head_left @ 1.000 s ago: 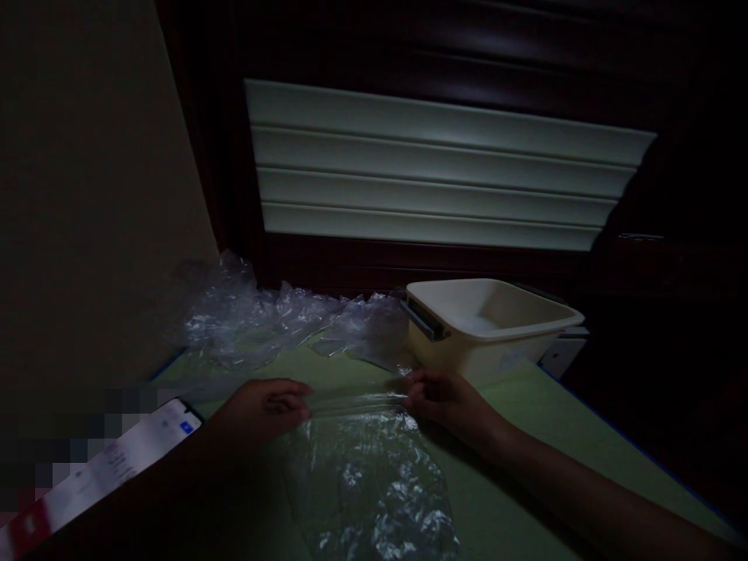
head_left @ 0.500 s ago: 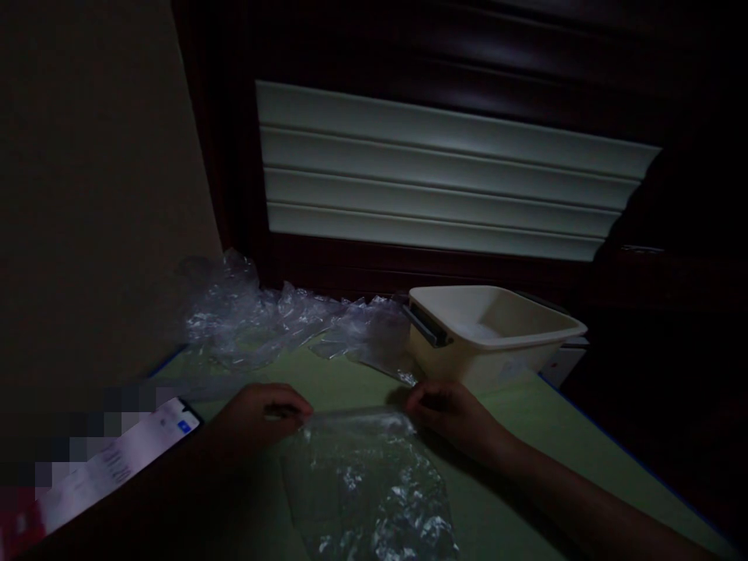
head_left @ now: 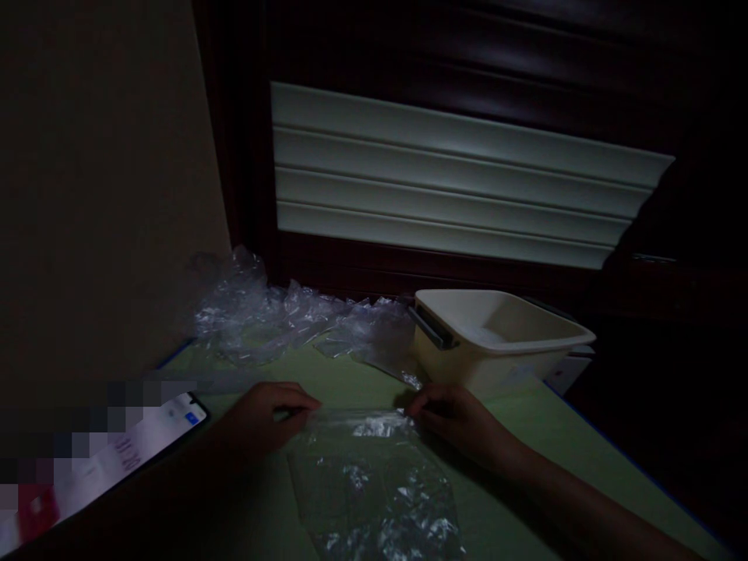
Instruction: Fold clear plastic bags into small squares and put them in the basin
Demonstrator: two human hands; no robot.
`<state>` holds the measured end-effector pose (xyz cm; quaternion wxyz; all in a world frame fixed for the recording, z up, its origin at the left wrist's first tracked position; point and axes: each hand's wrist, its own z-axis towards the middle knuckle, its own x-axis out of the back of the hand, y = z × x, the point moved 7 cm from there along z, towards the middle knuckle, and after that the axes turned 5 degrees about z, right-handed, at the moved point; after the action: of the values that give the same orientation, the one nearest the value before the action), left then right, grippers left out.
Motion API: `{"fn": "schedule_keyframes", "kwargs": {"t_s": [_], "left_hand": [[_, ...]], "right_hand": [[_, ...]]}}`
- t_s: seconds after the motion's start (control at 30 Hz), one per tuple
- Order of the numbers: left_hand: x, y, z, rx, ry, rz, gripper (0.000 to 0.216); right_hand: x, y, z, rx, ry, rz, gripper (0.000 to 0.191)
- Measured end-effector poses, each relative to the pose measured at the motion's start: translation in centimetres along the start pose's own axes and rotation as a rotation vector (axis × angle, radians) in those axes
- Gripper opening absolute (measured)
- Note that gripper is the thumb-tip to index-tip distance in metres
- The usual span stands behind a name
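A clear plastic bag (head_left: pixel 374 475) lies toward me on the green tabletop, its far edge stretched between my two hands. My left hand (head_left: pixel 274 417) pinches the left end of that edge between thumb and fingers. At the other end, my right hand (head_left: pixel 447 413) pinches the right corner in the same way. The bag is flat and shiny, with wrinkles near the bottom of the view. Its near end runs out of the picture. Dim light hides the finer detail at the fingertips.
Crumpled clear plastic bags (head_left: pixel 245 312) are heaped along the table's back edge. A cream plastic bin (head_left: pixel 479 370) with dark handles stands back right. A lit phone (head_left: pixel 134 452) lies by my left forearm. Behind is a dark wooden panel with pale slats (head_left: pixel 456 179).
The whole view has shifted slightly, so things sit a little further right. Both hands keep their pinch on the bag, and its far edge now catches more light.
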<state>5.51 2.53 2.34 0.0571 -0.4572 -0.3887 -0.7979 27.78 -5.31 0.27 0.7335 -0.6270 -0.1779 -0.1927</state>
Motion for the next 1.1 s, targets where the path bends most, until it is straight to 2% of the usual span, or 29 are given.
{"fn": "schedule_keyframes", "kwargs": {"t_s": [0.13,0.4,0.67,0.8,0.9,1.03,1.1], "left_hand": [[-0.1,0.1,0.0,-0.045,-0.034,-0.007,0.024],[-0.2,0.4,-0.2,-0.269,-0.101,0.12,0.03],[-1.5,-0.3,-0.7,-0.499,-0.032,0.502,0.041],[-1.8,-0.1,-1.0,-0.558,-0.014,0.64,0.034],[-1.9,0.5,-1.2,-0.593,-0.012,0.732,0.025],[-2.1,1.4,-1.5,-0.595,-0.022,0.781,0.015],[-2.2,1.8,-1.7,-0.592,-0.034,0.793,0.013]], "right_hand": [[0.0,-0.2,-0.1,0.019,0.008,-0.037,0.017],[0.1,-0.7,-0.2,0.078,0.01,-0.117,0.018],[-0.3,-1.6,-0.6,0.266,-0.002,-0.192,0.027],[-0.2,-1.5,-0.6,0.267,-0.003,-0.295,0.032],[0.1,-2.0,-0.8,0.243,0.006,-0.432,0.026],[0.0,-4.2,-1.2,0.307,0.026,-0.587,0.026],[-1.0,-5.6,-1.1,0.36,-0.017,-0.616,0.029]]}}
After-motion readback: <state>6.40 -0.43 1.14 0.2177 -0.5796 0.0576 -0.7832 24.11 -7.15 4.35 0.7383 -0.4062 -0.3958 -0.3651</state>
